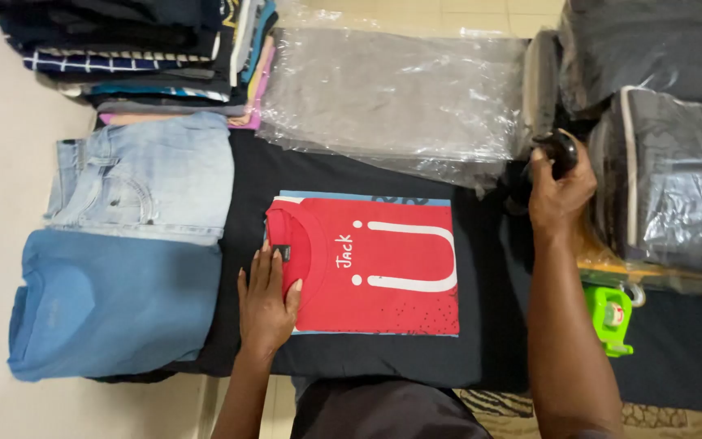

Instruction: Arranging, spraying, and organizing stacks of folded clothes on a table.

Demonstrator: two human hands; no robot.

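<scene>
A folded red T-shirt [383,264] with white print lies on a light blue folding board on the black cloth [481,325]. My left hand [268,297] rests flat on the shirt's collar end, fingers together, holding nothing. My right hand [560,185] reaches to the right of the shirt and grips a small black round object [561,151] beside the bagged clothes.
Folded light jeans [144,175] and a blue shirt [111,305] lie at left. A stack of folded clothes [140,53] sits at the back left, clear plastic bags [392,93] at the back, bagged dark garments [660,138] at right, a green tape dispenser [611,317] near them.
</scene>
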